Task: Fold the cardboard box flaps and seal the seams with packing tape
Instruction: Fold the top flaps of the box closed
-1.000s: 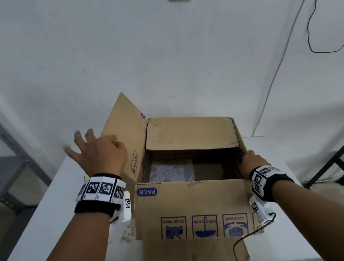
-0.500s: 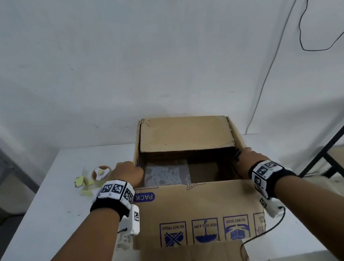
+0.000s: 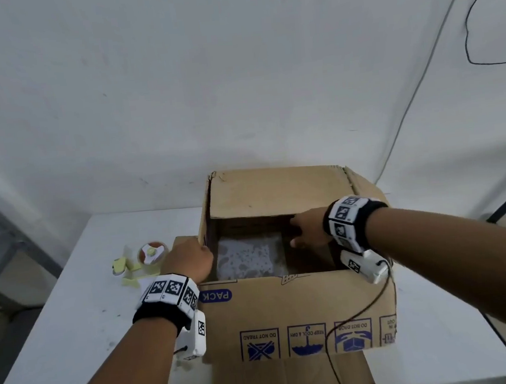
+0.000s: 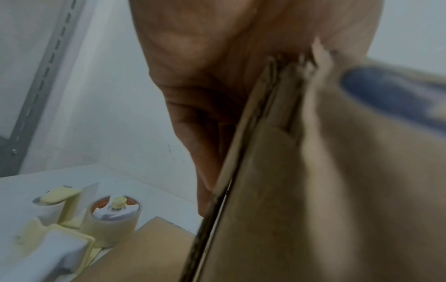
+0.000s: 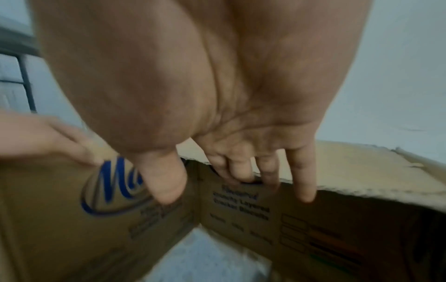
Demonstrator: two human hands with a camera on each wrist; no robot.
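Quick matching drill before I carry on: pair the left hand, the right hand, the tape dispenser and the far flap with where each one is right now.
Things:
1. left hand
2. right hand
3. tape dispenser
4. far flap

Places:
A. lying on the white table, left of the cardboard box
B. folded in over the back of the opening
C. at the box's left wall, gripping its top edge
D. reaching over the opening, fingers toward the far flap

Pairs: 1-C, 2-D, 3-A, 4-B
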